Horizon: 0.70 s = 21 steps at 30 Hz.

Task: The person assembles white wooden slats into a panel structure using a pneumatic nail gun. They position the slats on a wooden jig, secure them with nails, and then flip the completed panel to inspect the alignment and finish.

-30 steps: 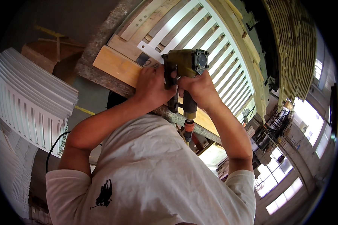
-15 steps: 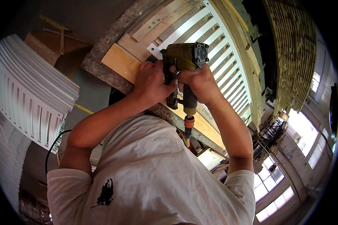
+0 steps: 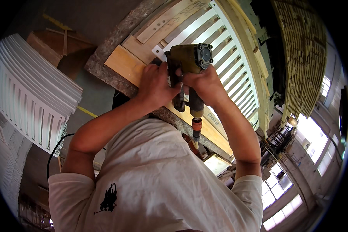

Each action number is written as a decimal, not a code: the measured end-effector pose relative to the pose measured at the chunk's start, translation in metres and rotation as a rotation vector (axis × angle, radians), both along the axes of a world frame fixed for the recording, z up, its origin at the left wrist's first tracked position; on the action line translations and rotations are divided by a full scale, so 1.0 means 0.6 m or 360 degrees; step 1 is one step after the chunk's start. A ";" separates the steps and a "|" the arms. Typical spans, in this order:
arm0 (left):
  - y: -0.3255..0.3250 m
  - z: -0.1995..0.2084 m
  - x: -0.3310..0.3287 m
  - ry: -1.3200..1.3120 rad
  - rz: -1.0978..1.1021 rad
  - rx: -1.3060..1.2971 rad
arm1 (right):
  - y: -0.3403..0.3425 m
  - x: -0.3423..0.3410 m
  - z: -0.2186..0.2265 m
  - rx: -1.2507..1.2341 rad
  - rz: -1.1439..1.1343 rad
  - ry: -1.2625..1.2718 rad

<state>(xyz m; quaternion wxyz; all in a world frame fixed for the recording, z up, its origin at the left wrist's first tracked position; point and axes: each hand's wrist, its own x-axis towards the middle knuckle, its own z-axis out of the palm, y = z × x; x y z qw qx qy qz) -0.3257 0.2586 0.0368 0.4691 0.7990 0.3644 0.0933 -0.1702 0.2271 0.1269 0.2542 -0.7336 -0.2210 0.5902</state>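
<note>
- Tabletop (image 3: 100, 63), grey and rough-edged, runs slantwise across my head view, just beyond the white shirt (image 3: 150, 166).
- Stack of long thin strips (image 3: 299, 58) stands at the upper right, past the tabletop's far side.
- White slatted panels (image 3: 34, 89) are piled close together at my left, well apart from the tabletop.
- White slatted panel (image 3: 195, 26), a single one, lies over wooden pieces on the tabletop, partly hidden behind the tool.
- Orange-brown board (image 3: 125, 63) lies along the tabletop's near edge, partly under the left forearm.
- Nail gun (image 3: 187, 56) is over the near edge of that single panel, its head up and its handle toward the shirt; I cannot see whether its tip touches anything.
- Right hand (image 3: 205, 85): I have its fingers wrapped around the handle.
- Left hand (image 3: 154, 85): curled beside the tool, thumb reaching its dark side; I cannot tell whether those fingers grip anything.
- Orange-red connector (image 3: 197, 123) sits at the handle's lower end.
</note>
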 end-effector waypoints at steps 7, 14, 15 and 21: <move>0.011 -0.024 -0.001 -0.0014 -0.0172 0.0677 | -0.114 0.036 0.028 0.0183 -0.0642 0.0106; -0.001 -0.061 0.008 -0.0023 -0.0553 0.0896 | -0.405 0.118 0.000 0.0181 -0.1320 -0.0467; -0.014 -0.059 0.019 -0.0049 -0.0592 0.0852 | -0.460 0.134 -0.012 0.0154 -0.1442 -0.0578; -0.123 -0.035 0.188 -0.0301 -0.0836 0.0752 | -0.795 0.240 -0.092 -0.0915 -0.0958 -0.1535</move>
